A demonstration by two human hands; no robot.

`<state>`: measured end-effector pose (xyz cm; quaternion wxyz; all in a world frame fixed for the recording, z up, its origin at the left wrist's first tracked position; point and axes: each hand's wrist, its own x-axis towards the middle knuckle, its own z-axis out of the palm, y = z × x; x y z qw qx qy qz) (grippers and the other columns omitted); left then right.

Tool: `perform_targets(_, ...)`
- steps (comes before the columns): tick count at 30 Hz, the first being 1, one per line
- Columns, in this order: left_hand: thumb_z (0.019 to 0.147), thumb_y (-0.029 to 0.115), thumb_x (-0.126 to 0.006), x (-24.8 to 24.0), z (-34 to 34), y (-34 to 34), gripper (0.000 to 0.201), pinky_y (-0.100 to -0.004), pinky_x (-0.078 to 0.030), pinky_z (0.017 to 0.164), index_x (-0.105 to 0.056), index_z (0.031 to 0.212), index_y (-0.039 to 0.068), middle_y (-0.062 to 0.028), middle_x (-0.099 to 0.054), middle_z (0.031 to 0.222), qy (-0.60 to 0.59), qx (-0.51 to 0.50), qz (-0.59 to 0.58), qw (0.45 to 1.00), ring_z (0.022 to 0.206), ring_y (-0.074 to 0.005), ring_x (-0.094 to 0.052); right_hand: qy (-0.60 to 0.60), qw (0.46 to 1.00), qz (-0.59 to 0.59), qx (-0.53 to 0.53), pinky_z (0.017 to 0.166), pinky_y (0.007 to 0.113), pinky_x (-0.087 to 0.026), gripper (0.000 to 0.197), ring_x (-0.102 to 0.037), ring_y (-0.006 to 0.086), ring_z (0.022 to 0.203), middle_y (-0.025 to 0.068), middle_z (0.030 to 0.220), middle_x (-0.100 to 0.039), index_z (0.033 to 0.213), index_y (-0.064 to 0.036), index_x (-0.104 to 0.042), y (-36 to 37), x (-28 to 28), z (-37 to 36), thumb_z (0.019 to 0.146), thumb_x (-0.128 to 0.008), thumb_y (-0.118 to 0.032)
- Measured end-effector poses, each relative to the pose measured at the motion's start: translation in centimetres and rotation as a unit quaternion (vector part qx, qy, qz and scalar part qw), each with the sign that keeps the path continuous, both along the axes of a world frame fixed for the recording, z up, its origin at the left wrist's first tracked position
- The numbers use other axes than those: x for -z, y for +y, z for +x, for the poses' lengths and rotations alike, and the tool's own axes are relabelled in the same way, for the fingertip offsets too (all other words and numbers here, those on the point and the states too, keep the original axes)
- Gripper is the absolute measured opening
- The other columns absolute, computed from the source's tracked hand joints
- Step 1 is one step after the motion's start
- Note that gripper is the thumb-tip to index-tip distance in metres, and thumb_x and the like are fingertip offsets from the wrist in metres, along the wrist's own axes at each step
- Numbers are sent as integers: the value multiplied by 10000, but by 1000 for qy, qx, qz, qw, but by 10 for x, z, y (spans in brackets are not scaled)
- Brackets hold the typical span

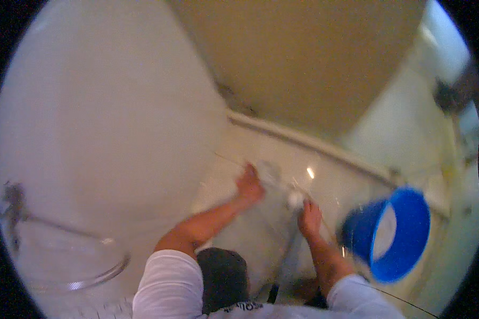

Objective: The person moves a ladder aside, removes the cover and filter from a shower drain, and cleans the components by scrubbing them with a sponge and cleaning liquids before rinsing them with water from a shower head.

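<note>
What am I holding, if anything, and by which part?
Your left hand seems to pinch a thin strand near its visible end. Your right hand is beside a small white piece; blur hides whether it grips that.

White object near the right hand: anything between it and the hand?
Nothing visible. The right hand is right beside the small white object; blur hides whether it's gripped. The blue bucket is on the hand's other side, out of the way.
</note>
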<state>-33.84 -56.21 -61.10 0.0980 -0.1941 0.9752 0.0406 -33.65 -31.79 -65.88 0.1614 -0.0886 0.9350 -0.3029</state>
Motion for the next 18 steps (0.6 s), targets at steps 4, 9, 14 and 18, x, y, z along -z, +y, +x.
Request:
perform_targets(4,725,377,-566,-203,50,55,389,-492,-257,959,-623,890,30,-162,-521,1110,-124,113,133,977,1108,-299,-427,12,977,77,-201,849,420,-368,297,-532,335,856,168,888,-590,835,0,-600,-32,-84,4,761,-551,-284)
perform_targets(9,762,321,-540,-319,175,75,303,-480,-330,909,-616,846,41,-156,-517,1103,161,66,126,977,1090,-317,-430,-31,893,-94,-439,996,432,-274,892,-350,378,1183,234,1291,-349,1335,-3,-172,-15,-156,27,669,-689,-294)
perform_targets(14,748,462,-528,-362,338,88,403,-461,-449,714,-631,872,92,-137,-602,960,-179,-133,341,913,868,-285,-574,-164,774,110,-602,1055,374,-137,351,-227,278,1273,134,1333,-330,1229,-92,-460,54,-397,66,894,-375,-149)
perform_targets(18,757,412,-532,-504,369,133,362,-452,-433,761,-630,912,100,-144,-597,965,-216,-162,269,925,908,-299,-557,-165,802,48,-573,999,388,-215,365,-317,308,1182,160,1244,-401,1170,-60,-495,47,-476,80,853,-428,-228)
